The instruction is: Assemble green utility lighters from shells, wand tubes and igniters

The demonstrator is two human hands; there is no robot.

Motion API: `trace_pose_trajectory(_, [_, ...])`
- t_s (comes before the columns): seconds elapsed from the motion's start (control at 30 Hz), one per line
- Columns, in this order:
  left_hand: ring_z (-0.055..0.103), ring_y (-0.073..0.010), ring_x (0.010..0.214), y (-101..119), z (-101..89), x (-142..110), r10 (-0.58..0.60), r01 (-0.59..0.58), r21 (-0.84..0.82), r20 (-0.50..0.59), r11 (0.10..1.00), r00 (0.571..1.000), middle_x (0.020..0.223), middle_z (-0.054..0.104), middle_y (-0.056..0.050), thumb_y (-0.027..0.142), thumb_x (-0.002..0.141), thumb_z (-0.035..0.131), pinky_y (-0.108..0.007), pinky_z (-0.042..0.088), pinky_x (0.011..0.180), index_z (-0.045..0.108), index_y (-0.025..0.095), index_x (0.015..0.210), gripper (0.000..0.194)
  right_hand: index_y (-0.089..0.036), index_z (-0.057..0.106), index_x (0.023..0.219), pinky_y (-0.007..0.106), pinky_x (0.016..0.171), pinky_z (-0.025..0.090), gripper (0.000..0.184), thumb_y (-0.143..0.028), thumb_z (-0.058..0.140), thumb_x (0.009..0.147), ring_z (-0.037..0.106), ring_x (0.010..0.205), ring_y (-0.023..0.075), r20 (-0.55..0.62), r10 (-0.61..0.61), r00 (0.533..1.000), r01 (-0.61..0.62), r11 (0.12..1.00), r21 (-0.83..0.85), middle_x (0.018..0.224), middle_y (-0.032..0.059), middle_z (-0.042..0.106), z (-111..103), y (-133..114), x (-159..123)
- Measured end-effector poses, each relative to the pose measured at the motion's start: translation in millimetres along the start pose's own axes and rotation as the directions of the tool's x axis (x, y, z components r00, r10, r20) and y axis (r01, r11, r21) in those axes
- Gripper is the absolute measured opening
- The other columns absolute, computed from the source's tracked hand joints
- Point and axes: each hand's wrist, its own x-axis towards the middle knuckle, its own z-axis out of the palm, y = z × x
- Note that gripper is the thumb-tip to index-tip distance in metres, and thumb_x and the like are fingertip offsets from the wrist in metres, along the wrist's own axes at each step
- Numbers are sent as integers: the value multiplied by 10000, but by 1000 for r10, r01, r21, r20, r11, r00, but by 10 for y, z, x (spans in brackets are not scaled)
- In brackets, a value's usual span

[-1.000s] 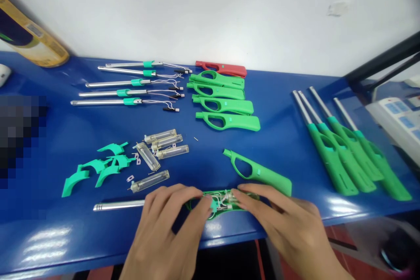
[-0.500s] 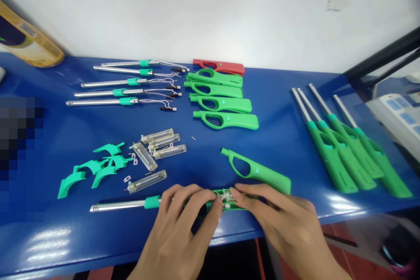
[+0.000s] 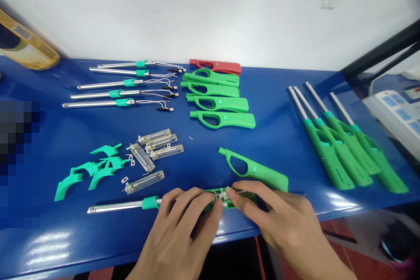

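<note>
At the table's front edge lies a green lighter casing, its inside facing up. A metal lighter tube with a teal collar extends from it to the left. My left hand curls over the casing's left part, thumb and index fingertip close together at the thin wires. My right hand grips the right part, thumb tip at the fitting of a clear fuel tank inside the casing. My fingers hide much of the casing. Just behind lies a green casing half.
Several metal tubes with wires, green casing halves and a red one lie at the back. Teal triggers and clear tanks are on the left, assembled lighters on the right, near a power strip.
The view has shifted slightly. My right thumb has moved a little leftward over the tank's fitting; my left hand stays at the wires. Both hands remain on the casing.
</note>
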Motion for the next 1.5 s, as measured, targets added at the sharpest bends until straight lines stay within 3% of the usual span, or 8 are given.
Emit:
trace_pose_trajectory(0.33, [548, -268, 1264, 15, -13, 10, -6, 6, -29, -23, 1000, 1000, 1286, 676, -131, -67, 983, 478, -459, 346, 1110, 683, 107, 1338, 445, -282, 759, 1270, 270, 556, 583, 368, -143, 456, 1113, 790, 732, 127, 21, 46, 999, -46, 999, 23, 1272, 34, 784, -37, -2, -81])
trace_pose_trajectory(0.5, [562, -250, 1271, 18, -7, -1, -15, 12, -65, -41, 998, 999, 1280, 682, -129, -55, 1001, 484, -459, 361, 1124, 684, 109, 1338, 425, -298, 703, 1370, 215, 652, 596, 302, -249, 560, 1109, 813, 944, 126, -46, 241, 970, -243, 969, -43, 1365, 9, 749, -120, 164, -229])
trace_pose_trajectory(0.6, [578, -254, 1278, 37, 1, -9, -20, 15, -77, -56, 997, 998, 1291, 682, -140, -45, 1010, 500, -461, 397, 1102, 671, 105, 1362, 419, -287, 705, 1373, 236, 580, 581, 327, -414, 556, 1111, 818, 864, 140, -73, 315, 946, -323, 931, -172, 1360, 3, 761, -114, 317, -363])
trace_pose_trajectory(0.83, [649, -202, 1169, 4, -154, -15, -119, 115, -33, -186, 993, 975, 1218, 705, -71, -46, 958, 637, -395, 520, 1044, 707, 198, 1298, 425, -267, 686, 1410, 229, 603, 555, 321, -308, 568, 1115, 818, 863, 132, -82, 248, 965, -261, 929, -264, 1282, 1, 796, -54, 432, -552])
trace_pose_trajectory(1.03, [668, -126, 1097, -117, -379, -86, -235, 245, -3, -292, 969, 927, 1187, 689, -11, -32, 988, 592, -297, 524, 1030, 712, 217, 1256, 385, -337, 547, 1574, 226, 665, 625, 503, -215, 598, 1089, 824, 943, 157, -84, 225, 971, -235, 964, -125, 1355, 15, 766, -209, 274, -516])
trace_pose_trajectory(1.13, [660, -142, 1153, -171, -402, -156, -229, 243, 15, -272, 970, 935, 1265, 683, -20, -1, 998, 606, -306, 514, 1065, 688, 210, 1329, 401, -327, 490, 1619, 207, 688, 653, 548, -198, 563, 1091, 831, 931, 155, -20, 133, 991, -134, 990, -33, 1362, 11, 767, -211, 145, -430])
trace_pose_trajectory(1.27, [624, -190, 1218, -231, -365, -226, -202, 213, 38, -189, 976, 961, 1295, 692, -42, 32, 1017, 609, -356, 503, 1083, 652, 192, 1395, 413, -201, 695, 1419, 150, 755, 646, 408, -135, 432, 1114, 827, 921, 117, 52, 41, 998, -44, 998, 49, 1300, 55, 792, -110, 7, -281])
trace_pose_trajectory(1.5, [580, -198, 1228, -293, -318, -288, -177, 180, 24, -89, 983, 980, 1255, 704, -32, -67, 1010, 527, -394, 438, 1093, 687, 211, 1333, 455, -180, 731, 1344, 148, 645, 616, 364, -183, 422, 1151, 809, 788, 74, 54, 35, 998, -37, 999, 33, 1250, 81, 803, -30, -56, -214])
